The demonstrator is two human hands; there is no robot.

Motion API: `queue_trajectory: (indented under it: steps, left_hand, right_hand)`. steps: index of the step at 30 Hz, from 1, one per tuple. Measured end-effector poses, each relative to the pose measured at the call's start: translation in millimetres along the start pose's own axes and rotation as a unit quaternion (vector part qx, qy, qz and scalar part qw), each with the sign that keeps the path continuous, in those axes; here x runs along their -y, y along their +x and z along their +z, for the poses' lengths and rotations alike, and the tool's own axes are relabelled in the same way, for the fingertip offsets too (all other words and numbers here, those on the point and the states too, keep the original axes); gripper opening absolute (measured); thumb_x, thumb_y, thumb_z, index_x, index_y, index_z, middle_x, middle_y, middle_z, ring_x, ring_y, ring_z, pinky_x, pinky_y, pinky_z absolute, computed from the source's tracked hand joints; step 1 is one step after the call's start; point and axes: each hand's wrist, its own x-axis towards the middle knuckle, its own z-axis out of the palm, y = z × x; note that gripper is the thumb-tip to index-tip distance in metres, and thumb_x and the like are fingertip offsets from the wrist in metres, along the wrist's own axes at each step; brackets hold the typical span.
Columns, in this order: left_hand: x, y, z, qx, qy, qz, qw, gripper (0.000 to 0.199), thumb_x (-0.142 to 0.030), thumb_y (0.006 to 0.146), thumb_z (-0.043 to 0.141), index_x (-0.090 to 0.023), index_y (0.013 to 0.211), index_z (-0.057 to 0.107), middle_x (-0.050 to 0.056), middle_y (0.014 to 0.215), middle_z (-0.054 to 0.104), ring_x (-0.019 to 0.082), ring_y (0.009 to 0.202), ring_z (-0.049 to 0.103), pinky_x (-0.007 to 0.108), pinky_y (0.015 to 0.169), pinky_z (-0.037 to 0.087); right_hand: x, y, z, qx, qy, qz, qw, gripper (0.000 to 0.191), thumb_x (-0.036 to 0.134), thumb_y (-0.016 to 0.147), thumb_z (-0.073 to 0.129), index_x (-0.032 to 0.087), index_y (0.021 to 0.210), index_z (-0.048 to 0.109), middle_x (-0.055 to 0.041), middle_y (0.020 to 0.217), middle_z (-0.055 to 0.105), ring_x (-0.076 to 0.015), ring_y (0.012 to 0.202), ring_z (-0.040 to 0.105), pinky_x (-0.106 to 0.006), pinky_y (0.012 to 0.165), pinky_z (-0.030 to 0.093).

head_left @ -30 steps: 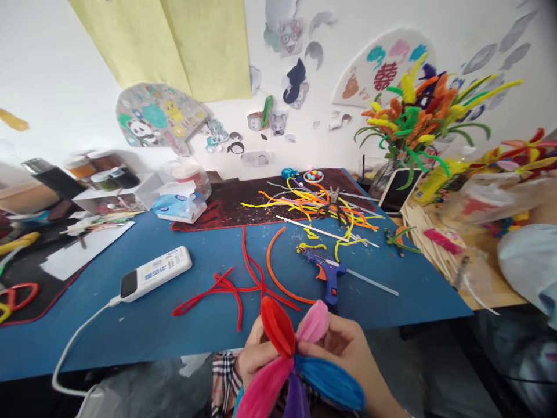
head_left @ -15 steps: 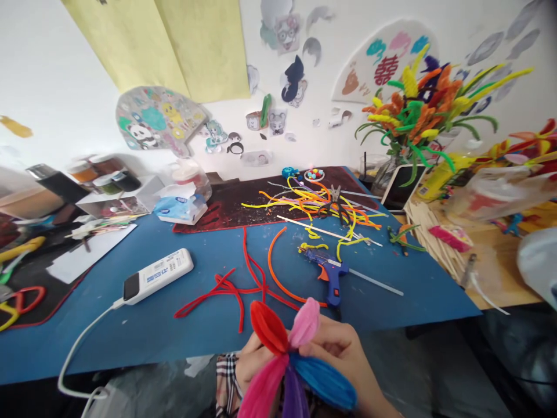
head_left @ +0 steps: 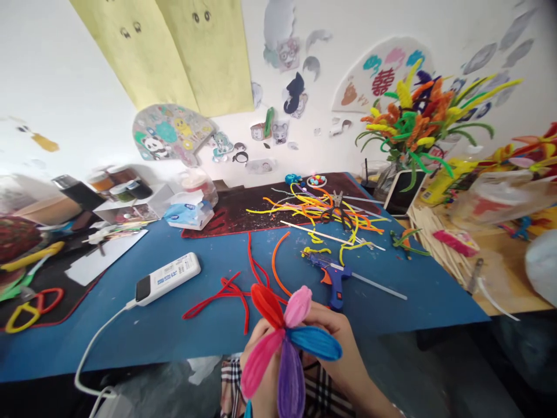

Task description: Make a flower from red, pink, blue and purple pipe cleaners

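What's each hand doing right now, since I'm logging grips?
Left hand: closed, holding the pipe-cleaner flower.
Right hand: closed, holding the same flower.

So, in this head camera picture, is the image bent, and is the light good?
In the head view, the wide lens bows the blue desk mat and tilts the wall; light is bright and soft, with faint shadows; the pipe-cleaner flower looks sharp, while the jars at left are slightly blurred.

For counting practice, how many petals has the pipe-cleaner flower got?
5: red petal upper left, pale pink petal upper right, blue petal right, purple petal below, hot pink petal left. A teal bit below may be a hidden sixth.
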Motion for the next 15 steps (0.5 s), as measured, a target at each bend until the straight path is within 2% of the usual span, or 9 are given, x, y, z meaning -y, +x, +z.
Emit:
queue_trajectory:
  steps: [5,8,11,15]
  left_hand:
    - [-17,0,9.1,0.034,0.002,0.033,0.999,0.012,-0.027,0.066,0.071,-0.019,0.06,0.064,-0.001,0.058,0.061,0.015,0.053,0.054,0.023,0.051,0.046]
    - [-22,6,19.8,0.028,-0.088,0.022,0.995,0.015,-0.027,0.069,0.07,-0.018,0.059,0.062,-0.002,0.058,0.059,0.013,0.054,0.052,0.021,0.051,0.044]
    - [-28,16,31.0,0.043,-0.163,-0.006,0.986,0.03,-0.03,0.075,0.065,-0.016,0.051,0.055,-0.004,0.047,0.049,0.009,0.045,0.04,0.02,0.046,0.036]
    - [-36,30,39.9,0.064,-0.212,-0.025,0.975,0.034,-0.033,0.076,0.064,-0.015,0.051,0.051,-0.005,0.046,0.046,0.006,0.044,0.039,0.019,0.045,0.034]
  right_hand:
    - [-1,10,5,-0.013,0.033,0.008,0.999,0.007,0.024,0.076,0.068,0.018,0.072,0.068,-0.0033,0.078,0.064,-0.0171,0.075,0.059,-0.027,0.071,0.047]
    - [-6,16,12,-0.027,0.1,0.025,0.994,0.011,0.027,0.08,0.064,0.019,0.072,0.067,-0.0003,0.073,0.06,-0.0141,0.07,0.055,-0.025,0.067,0.045]
    - [-10,22,18,-0.031,0.116,0.038,0.992,0.016,0.029,0.085,0.059,0.02,0.074,0.066,0.0027,0.062,0.053,-0.011,0.057,0.05,-0.024,0.06,0.044]
    - [-12,31,20,-0.029,0.096,0.034,0.994,0.018,0.03,0.087,0.056,0.018,0.077,0.066,0.0001,0.075,0.055,-0.0096,0.058,0.048,-0.024,0.055,0.041]
